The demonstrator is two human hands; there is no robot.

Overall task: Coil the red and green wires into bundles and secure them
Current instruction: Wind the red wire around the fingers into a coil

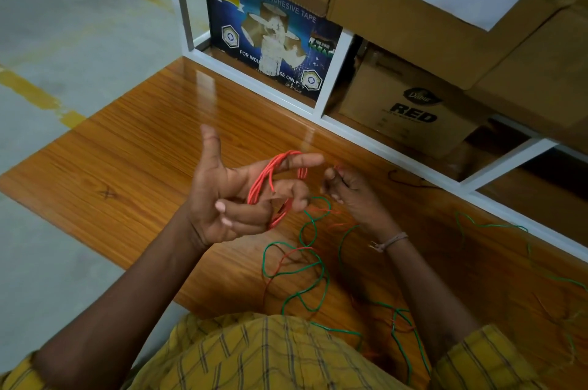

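My left hand stood palm up above the wooden table, thumb raised toward twelve o'clock, with the red wire coiled round its spread index and curled middle fingers. At three o'clock of it, my right hand pinched the red wire's free end. The green wire lay loose on the table at six o'clock of both hands.

Storeroom, stacked cardboard cartons on white shelving, concrete floor
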